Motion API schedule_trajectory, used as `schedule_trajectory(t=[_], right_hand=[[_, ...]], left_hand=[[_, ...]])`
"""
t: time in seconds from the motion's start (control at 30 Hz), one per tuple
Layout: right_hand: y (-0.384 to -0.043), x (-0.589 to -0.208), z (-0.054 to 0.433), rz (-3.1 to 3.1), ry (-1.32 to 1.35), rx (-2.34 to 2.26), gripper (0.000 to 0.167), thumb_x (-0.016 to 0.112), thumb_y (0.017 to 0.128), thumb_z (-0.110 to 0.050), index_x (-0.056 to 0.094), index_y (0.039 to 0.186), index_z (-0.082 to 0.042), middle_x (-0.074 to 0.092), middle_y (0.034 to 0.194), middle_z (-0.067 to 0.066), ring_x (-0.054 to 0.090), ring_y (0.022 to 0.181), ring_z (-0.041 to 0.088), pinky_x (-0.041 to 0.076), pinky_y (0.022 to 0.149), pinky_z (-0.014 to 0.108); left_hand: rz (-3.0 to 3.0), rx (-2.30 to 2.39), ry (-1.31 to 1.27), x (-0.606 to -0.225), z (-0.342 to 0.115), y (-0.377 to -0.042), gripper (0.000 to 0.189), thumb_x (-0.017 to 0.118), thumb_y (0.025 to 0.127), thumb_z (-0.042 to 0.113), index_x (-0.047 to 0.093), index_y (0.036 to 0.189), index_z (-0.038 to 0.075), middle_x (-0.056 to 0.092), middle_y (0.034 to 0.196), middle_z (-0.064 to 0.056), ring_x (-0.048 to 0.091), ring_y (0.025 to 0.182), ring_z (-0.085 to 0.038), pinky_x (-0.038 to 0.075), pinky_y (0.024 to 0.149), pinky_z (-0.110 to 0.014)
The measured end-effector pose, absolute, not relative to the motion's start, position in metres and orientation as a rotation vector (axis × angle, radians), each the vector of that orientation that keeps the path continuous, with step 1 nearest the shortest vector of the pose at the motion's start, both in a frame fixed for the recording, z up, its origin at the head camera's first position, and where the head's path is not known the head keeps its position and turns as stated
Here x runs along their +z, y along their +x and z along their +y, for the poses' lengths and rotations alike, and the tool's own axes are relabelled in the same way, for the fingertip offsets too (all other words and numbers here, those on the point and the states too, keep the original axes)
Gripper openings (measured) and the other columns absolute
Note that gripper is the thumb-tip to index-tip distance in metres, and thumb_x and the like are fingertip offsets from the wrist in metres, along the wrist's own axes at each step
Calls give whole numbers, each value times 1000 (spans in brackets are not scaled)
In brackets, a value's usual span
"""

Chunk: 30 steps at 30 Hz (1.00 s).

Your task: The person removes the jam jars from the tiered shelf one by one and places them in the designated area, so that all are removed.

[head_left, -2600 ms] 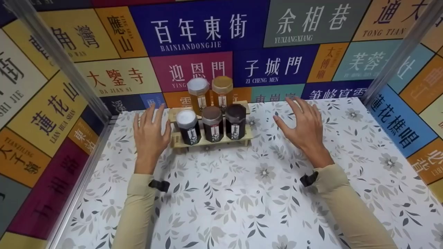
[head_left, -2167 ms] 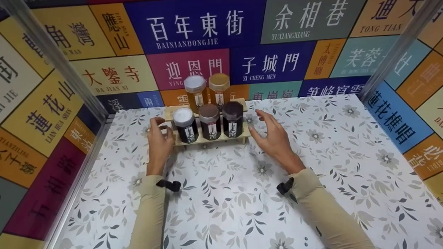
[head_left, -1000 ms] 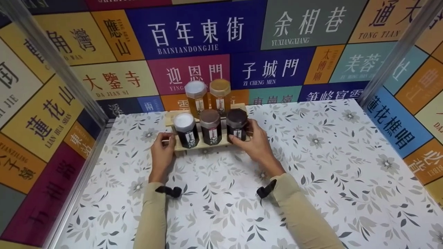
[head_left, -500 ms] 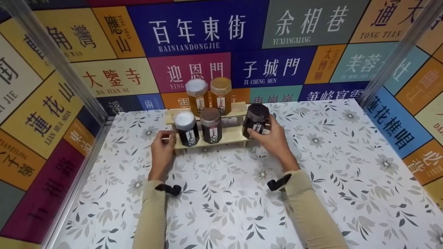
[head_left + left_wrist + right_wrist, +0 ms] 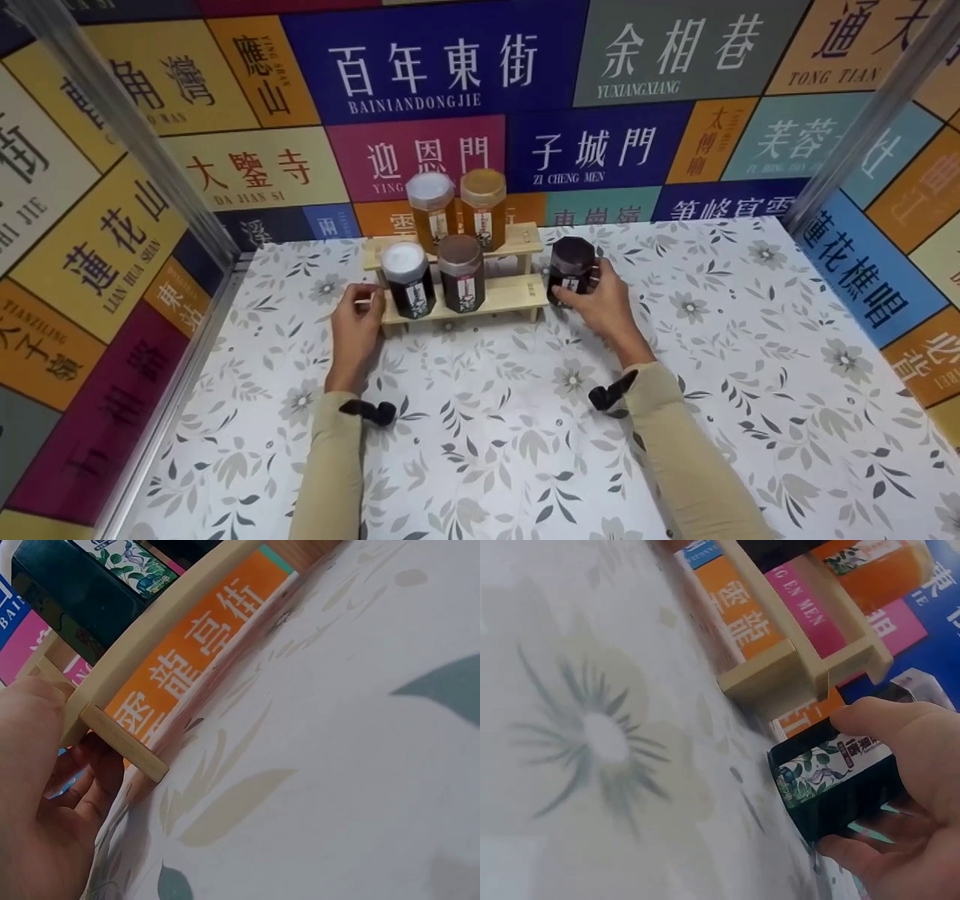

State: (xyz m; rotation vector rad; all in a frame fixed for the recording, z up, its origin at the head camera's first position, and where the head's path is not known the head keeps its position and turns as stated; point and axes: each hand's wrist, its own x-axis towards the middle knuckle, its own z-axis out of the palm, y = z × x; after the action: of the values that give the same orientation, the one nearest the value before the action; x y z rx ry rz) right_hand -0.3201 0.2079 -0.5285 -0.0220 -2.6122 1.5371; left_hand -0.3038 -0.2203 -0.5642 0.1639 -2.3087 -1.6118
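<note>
A two-step wooden rack (image 5: 514, 295) stands near the back wall in the head view. My left hand (image 5: 356, 322) grips its left end; in the left wrist view the thumb and fingers sit around the wooden end piece (image 5: 124, 742). Just right of the rack, my right hand (image 5: 606, 304) holds a dark hexagonal jar (image 5: 571, 259) with a black lid, upright and low over the tabletop. Thumb and fingers wrap the jar's labelled sides in the right wrist view. On the front step remain a white-lidded dark jar (image 5: 406, 259) and a brown-lidded jar (image 5: 461, 255).
Two amber jars, one white-lidded (image 5: 431, 191) and one gold-lidded (image 5: 484, 187), stand on the upper step. A white floral cloth (image 5: 495, 420) covers the table. Panels printed with Chinese characters (image 5: 435, 60) enclose the back and sides, with a metal post (image 5: 862, 120) at the right corner.
Both hands came in from the sides. The left took hold of the rack's left end; the right lifted the black-lidded jar off the front step's right end and brought it rightward and down beside the rack.
</note>
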Motion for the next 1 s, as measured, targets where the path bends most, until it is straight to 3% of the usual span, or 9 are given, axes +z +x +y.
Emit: schedule_trajectory(t=[0.43,0.57,0.7,0.87,1.0], right_hand=[[-352,-534,204,-2677,19,1442,90,87,93,-22,32,163,-6,53,160,25,50,151,40,41,126,54],[-351,-539,206,-2692,60,1427,89,86,94,-19,31,163,-5,51,160,26,49,152,41,40,126,55],[-342,-543,207,-2691,194,1411,100,86,92,-18,22,168,-4,46,163,27,45,153,43,36,128,57],[-325,-536,205,-2682,194,1494,122,86,93,-23,-4,173,-5,15,179,26,22,166,43,25,133,59],[-311,-527,197,-2630,142,1476,120,83,96,-27,-6,174,-10,5,182,20,13,169,40,23,134,59]], left_hand=[[-2288,-1635,186,-566,-219,-305,20,65,109,32,69,120,16,69,119,-6,68,95,-21,56,69,-28],[-2290,-1632,176,-568,-218,-305,21,65,109,31,69,121,14,70,119,-7,68,92,-20,55,65,-27],[-2286,-1620,173,-569,-217,-304,21,65,109,30,70,120,13,70,117,-8,68,87,-19,54,58,-26],[-2286,-1615,173,-567,-217,-305,21,66,109,31,70,120,13,70,117,-7,68,89,-20,54,60,-27],[-2293,-1619,181,-567,-219,-305,21,65,109,33,69,121,15,70,117,-7,69,90,-20,54,62,-28]])
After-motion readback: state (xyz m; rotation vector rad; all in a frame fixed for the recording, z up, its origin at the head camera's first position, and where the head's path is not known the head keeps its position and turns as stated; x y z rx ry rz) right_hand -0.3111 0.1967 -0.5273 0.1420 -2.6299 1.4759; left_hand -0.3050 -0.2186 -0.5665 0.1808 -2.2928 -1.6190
